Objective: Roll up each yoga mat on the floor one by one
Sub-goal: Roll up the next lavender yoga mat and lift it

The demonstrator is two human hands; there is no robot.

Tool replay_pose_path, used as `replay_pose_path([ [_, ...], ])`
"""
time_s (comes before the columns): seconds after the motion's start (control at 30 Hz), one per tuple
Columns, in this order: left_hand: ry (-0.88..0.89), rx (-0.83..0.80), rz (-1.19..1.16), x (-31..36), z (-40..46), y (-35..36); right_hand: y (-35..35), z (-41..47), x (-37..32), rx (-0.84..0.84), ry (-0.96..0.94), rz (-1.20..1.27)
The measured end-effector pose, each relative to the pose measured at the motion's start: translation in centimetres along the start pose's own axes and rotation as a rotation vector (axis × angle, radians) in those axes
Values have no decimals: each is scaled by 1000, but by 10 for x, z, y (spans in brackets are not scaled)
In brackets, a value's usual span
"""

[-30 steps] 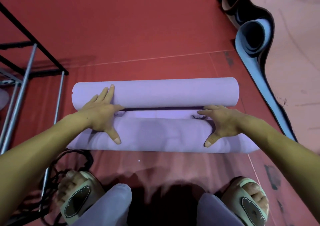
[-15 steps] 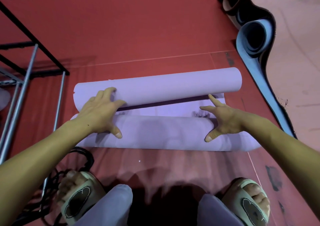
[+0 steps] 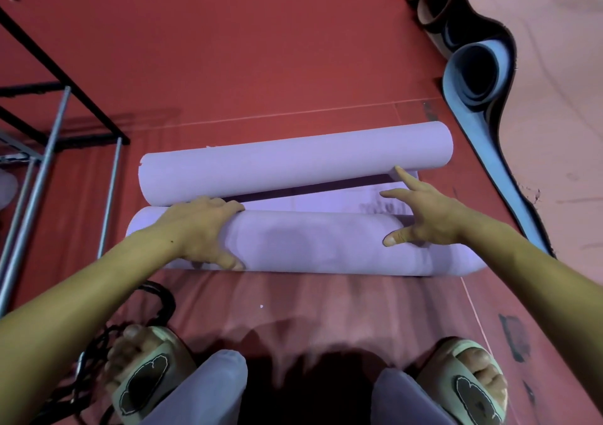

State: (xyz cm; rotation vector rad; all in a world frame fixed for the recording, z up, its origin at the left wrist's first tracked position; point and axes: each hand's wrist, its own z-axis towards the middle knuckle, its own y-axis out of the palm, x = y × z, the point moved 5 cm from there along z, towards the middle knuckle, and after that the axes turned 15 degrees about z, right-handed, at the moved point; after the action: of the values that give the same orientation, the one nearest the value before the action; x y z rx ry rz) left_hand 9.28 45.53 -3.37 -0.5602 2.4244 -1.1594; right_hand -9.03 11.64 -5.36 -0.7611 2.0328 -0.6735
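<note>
A lilac yoga mat (image 3: 310, 245) lies across the red floor, rolled from both ends into two parallel rolls. The near roll lies under my hands; the far roll (image 3: 293, 163) sits just beyond, skewed, with a strip of flat mat showing between them. My left hand (image 3: 202, 225) lies over the near roll's left part, fingers curved over its top and thumb on its near side. My right hand (image 3: 421, 212) hovers at the right part with fingers spread; its thumb touches the near roll and a fingertip reaches the far roll.
A loosely rolled blue-and-black mat (image 3: 479, 72) and a brown one (image 3: 434, 4) lie at the upper right beside a pink floor. A black and grey metal rack (image 3: 49, 137) stands at the left. Black cables (image 3: 98, 343) lie by my left foot (image 3: 140, 372).
The far roll has swung away at its right end, widening the gap. My left hand slid off the far roll onto the near one. My right hand's fingers have spread toward the far roll.
</note>
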Motion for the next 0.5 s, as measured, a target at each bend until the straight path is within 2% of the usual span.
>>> replay_pose_path([
  [0.17,-58,73,79,8,9,8,-2,1,1,77,-82,54],
  [0.3,-96,129,44,7,13,7,3,1,-2,90,-171,44],
  [0.5,-117,59,-25,2,11,2,12,-3,3,129,-144,-61],
])
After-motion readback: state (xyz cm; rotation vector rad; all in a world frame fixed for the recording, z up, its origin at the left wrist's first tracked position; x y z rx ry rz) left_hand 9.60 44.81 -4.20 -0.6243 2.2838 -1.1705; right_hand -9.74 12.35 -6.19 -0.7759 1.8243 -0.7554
